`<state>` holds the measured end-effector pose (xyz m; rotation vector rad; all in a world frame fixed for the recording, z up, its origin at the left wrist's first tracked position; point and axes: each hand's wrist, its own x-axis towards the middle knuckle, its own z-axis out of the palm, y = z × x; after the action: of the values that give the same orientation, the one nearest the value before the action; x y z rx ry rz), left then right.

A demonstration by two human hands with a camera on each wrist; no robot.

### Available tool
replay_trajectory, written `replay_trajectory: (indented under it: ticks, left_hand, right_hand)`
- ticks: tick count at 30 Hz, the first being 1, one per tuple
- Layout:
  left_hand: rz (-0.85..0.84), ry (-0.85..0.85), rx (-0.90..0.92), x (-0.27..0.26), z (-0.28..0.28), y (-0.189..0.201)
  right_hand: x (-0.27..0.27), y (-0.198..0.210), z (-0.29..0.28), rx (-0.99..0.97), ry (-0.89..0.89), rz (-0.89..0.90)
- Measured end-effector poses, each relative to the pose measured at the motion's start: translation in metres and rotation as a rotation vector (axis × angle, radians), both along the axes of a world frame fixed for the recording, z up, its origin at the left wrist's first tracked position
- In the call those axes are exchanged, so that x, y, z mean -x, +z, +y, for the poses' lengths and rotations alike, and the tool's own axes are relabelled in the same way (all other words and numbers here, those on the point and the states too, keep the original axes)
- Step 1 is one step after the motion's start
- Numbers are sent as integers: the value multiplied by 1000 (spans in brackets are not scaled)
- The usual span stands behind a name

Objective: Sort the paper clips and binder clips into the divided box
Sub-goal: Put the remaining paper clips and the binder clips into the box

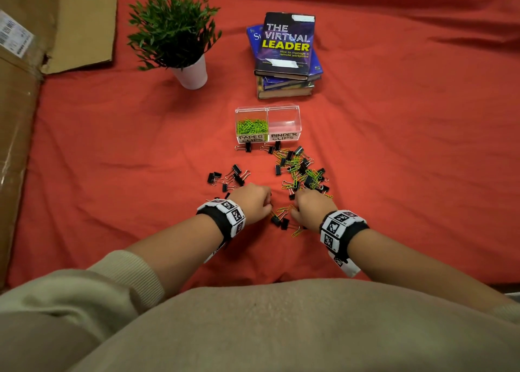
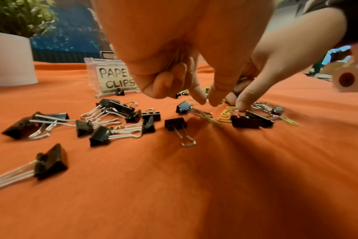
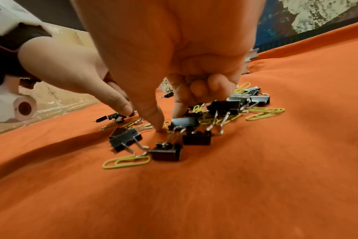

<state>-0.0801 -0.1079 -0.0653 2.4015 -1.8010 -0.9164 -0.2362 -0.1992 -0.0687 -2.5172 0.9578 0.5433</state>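
Note:
The clear divided box [image 1: 268,124] stands mid-cloth; its left half, labelled paper clips, holds green paper clips [image 1: 251,126], while the binder clips half is bare. A mixed pile of clips [image 1: 301,169] lies in front of it, and black binder clips [image 1: 229,176] lie apart to the left. My left hand [image 1: 253,203] is curled, wire handles showing in its palm [image 2: 177,56], with thumb and forefinger tips down at the cloth. My right hand [image 1: 309,207] is curled round some green paper clips [image 2: 243,79]. Its thumb [image 3: 159,127] touches a paper clip beside binder clips [image 3: 165,152].
A potted plant [image 1: 180,34] stands at the back left and a stack of books [image 1: 287,56] behind the box. A large cardboard box [image 1: 25,96] runs along the left edge. Red cloth [image 1: 408,146] covers the surface.

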Motion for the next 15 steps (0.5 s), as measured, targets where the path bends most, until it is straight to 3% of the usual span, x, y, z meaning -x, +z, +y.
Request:
replay_trajectory:
  ticks: [4, 8, 15]
  left_hand:
    - [-123, -19, -64, 9, 2, -6]
    - [-74, 25, -102, 13, 3, -11]
    - [8, 2, -111, 10, 7, -10]
  right_hand:
    - [-6, -1, 5, -48, -17, 53]
    - [-13, 5, 3, -126, -78, 66]
    - [2, 12, -26, -582, -505, -288]
